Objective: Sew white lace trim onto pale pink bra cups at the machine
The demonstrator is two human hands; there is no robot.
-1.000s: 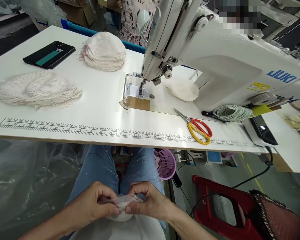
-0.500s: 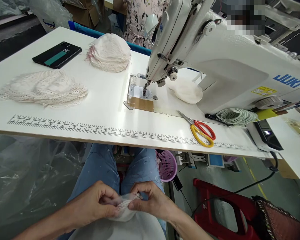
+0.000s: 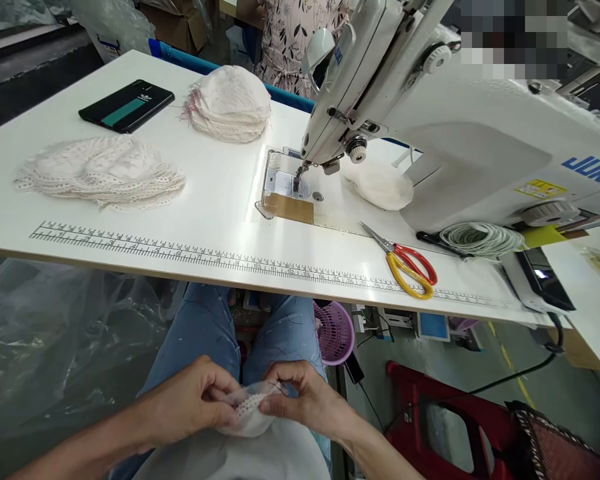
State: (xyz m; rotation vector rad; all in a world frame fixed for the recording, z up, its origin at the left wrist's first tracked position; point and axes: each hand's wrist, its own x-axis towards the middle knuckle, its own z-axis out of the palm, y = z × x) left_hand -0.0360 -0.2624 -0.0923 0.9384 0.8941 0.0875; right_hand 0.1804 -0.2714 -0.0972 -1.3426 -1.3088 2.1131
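Note:
Over my lap, a small piece of sheer white fabric with lace trim (image 3: 253,408) is stretched between my two hands. My left hand (image 3: 197,400) pinches its left side between thumb and fingers. My right hand (image 3: 300,400) grips the right end, thumb on the lace. Part of the piece is hidden behind my fingers. On the table above lie a stack of lace-edged white fabric pieces (image 3: 105,173) and a rounder stack of white fabric pieces (image 3: 233,107) with pinkish threads at its left side.
A white sewing machine (image 3: 460,133) stands on the white table (image 3: 220,233). Scissors (image 3: 405,267), a coil of pale cord (image 3: 480,239) and a black phone-like case (image 3: 127,107) lie there. A purple basket (image 3: 336,333) and red stool (image 3: 415,427) are below; a person (image 3: 300,40) stands behind.
The view has shifted slightly, so the table and machine appear a little further right. Both hands keep their hold on the fabric, with hardly any movement.

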